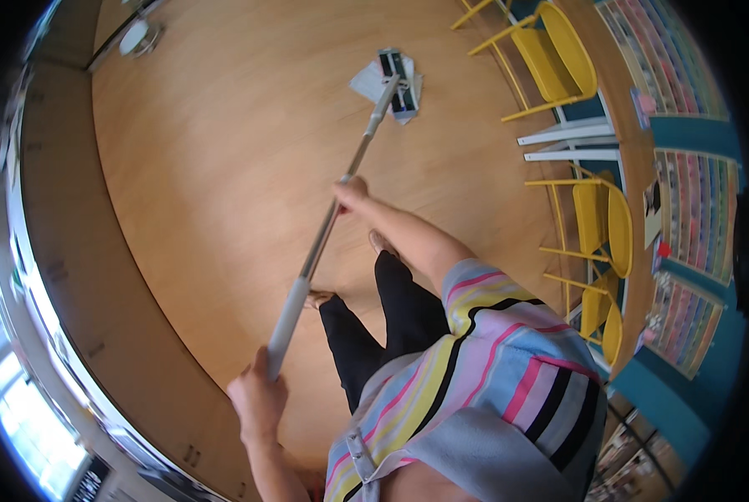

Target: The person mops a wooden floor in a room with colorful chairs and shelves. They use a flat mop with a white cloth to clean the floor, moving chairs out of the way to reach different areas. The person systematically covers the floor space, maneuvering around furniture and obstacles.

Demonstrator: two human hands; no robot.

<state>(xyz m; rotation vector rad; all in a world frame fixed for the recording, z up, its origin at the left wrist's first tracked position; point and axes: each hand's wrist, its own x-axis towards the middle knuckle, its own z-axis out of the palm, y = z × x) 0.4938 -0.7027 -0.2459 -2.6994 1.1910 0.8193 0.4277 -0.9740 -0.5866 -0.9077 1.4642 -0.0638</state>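
Observation:
I hold a long grey mop handle [320, 243] in both hands. My left hand [257, 400] grips the thick grey upper end near the lower left. Farther down the shaft, my right hand [352, 195] is closed around the thin metal part. The flat mop head [396, 84], with a pale cloth under it, rests on the wooden floor [224, 151] at the top centre. My black trousers and two feet show below the shaft.
Several yellow chairs [558, 58] stand along a wooden counter [633, 217] on the right, with shelves of coloured items behind. A curved wooden cabinet wall [73, 268] runs down the left by bright windows. A small round white object [136, 38] sits at top left.

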